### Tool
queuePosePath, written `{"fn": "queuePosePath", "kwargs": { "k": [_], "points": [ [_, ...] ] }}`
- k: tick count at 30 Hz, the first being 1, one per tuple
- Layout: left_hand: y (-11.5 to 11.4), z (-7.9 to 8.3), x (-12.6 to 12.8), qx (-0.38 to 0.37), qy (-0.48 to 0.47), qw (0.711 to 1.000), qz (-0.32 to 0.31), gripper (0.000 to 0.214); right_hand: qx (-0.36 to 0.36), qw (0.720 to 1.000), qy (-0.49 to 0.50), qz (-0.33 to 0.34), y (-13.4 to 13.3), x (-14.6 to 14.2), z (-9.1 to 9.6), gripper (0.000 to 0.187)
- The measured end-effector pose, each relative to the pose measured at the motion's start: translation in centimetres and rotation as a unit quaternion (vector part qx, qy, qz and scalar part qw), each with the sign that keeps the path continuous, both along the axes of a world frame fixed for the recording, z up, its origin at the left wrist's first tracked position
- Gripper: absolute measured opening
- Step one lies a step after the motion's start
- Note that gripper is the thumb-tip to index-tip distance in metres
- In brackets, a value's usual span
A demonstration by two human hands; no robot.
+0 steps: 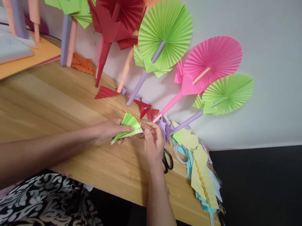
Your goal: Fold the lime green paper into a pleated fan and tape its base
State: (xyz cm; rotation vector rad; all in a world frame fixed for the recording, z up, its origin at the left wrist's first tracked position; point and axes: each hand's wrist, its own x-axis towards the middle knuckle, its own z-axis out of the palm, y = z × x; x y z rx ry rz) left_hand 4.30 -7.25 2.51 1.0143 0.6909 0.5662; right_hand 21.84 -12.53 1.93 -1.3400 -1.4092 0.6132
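My left hand (pixel 111 130) grips a small pleated piece of light-green paper (pixel 129 121), folded like a fan, with the thumb on top. Close by on its right, my right hand (pixel 153 139) has its fingers closed on a roll of tape (pixel 143 121), of which only part of the thin ring shows. A whitish strip (pixel 138 131) lies at the narrow end of the green paper, between the two hands. Black-handled scissors (pixel 168 161) rest on the wooden table (pixel 90 106) just beside my right wrist, their blades hidden.
Round pleated paper fans, including a green one (pixel 177 27) and a pink one (pixel 217 58), lean against the wall. Another tape roll (pixel 181 153) lies near yellow paper scraps (pixel 201 168) on the right. Red scraps (pixel 107 92) lie farther back. A pale flat object (pixel 2 49) sits at left.
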Motion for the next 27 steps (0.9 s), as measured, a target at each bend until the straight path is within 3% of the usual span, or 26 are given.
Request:
{"fn": "queuePosePath", "kwargs": {
  "k": [6, 14, 19, 27],
  "points": [
    [0.3, -0.5, 0.0, 0.077, 0.054, 0.996, 0.002, 0.033, -0.016, 1.0, -0.015, 0.02, 0.2, 0.1, -0.8, 0.032],
    [0.4, 0.2, 0.2, 0.096, 0.047, 0.99, 0.093, 0.018, -0.015, 1.0, -0.011, 0.02, 0.2, 0.1, -0.6, 0.03],
    [0.2, 0.4, 0.2, 0.062, 0.05, 0.994, 0.075, 0.014, -0.062, 0.997, -0.008, 0.046, -0.1, 0.0, -0.1, 0.019],
    [0.2, -0.8, 0.4, -0.064, -0.055, 0.996, 0.017, 0.024, -0.097, 0.995, 0.021, 0.025, 0.1, -0.1, -0.1, 0.026]
  ]
}}
